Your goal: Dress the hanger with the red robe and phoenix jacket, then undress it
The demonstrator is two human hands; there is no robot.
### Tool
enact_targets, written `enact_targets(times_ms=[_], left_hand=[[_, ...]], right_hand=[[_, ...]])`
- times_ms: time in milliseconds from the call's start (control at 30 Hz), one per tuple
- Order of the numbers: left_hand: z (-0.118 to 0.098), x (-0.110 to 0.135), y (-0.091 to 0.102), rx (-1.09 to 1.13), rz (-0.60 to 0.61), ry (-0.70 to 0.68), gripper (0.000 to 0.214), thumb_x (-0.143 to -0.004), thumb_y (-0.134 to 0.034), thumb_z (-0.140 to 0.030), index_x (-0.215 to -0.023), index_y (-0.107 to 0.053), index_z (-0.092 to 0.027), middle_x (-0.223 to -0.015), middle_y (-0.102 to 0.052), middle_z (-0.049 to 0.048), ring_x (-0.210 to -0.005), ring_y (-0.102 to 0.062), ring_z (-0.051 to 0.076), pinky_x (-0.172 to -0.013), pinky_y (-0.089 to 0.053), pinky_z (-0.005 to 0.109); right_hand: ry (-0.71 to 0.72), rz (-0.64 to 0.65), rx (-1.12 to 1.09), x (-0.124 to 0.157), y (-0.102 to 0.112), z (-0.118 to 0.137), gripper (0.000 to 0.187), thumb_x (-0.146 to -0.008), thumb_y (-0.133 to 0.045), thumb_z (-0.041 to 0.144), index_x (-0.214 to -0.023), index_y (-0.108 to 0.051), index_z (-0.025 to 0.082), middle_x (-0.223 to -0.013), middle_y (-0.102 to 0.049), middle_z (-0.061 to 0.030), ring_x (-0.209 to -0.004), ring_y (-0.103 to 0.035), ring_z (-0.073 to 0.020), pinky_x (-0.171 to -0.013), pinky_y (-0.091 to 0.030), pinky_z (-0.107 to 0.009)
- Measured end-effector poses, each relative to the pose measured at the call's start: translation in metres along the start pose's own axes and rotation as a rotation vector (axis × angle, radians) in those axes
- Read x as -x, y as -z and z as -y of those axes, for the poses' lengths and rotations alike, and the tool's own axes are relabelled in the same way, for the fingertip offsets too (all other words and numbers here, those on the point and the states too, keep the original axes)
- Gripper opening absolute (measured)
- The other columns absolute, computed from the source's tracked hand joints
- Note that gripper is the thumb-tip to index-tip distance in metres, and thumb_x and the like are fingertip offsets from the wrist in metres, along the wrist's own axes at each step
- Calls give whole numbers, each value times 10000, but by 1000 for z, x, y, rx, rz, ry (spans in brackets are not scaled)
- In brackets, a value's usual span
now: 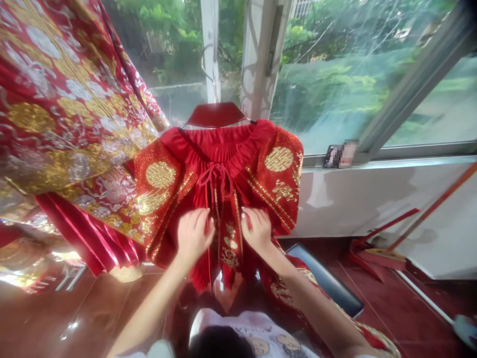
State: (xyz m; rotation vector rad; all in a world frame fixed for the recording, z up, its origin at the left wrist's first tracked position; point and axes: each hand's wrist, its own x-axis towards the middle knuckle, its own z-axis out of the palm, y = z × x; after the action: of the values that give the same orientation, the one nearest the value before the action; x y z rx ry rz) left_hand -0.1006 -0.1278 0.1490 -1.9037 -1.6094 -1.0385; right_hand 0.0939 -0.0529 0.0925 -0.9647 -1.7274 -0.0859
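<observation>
A red embroidered garment (285,199) hangs from a hanger (216,115) in front of the window. Its gathered top has a red drawstring (216,174) tied in a bow, and gold round motifs mark both sides. My left hand (194,231) is closed at the cloth left of the middle panel, its fingertips pinched on the fabric. On the other side of that panel, my right hand (257,228) likewise pinches the cloth. Both hands sit at about the same height, below the bow. The exact folds between the fingers are partly hidden.
At left hang large red robes (74,99) with gold and silver embroidery. A small pixelated item (339,154) stands on the window sill. On the tiled floor at right are a dark flat case (326,281), a red dustpan (372,256) and a pale-handled tool (425,298).
</observation>
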Motion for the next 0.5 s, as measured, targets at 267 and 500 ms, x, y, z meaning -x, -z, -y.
enact_targets(times_ms=[267,500], left_hand=[[-17,5,-65,510,196,448,419,-902,-554,-378,-1222,-534,-108,-1166,-641,189,-1066,-631,270,-934,-515,440],[-6,52,-77,736,153,563,268,-878,-589,-365,-1041,-615,-154,-999,-678,103,-926,-658,202,-841,-538,341]], right_hand=[[-508,298,-663,1,-18,13,314,-896,-494,448,-901,-651,175,-852,-708,-82,-780,-663,-216,-761,-557,-366],[-660,90,-334,58,-4,-34,499,-710,-692,470,-1107,-598,183,-1232,-602,-151,-1217,-521,-322,-1057,-421,-519]])
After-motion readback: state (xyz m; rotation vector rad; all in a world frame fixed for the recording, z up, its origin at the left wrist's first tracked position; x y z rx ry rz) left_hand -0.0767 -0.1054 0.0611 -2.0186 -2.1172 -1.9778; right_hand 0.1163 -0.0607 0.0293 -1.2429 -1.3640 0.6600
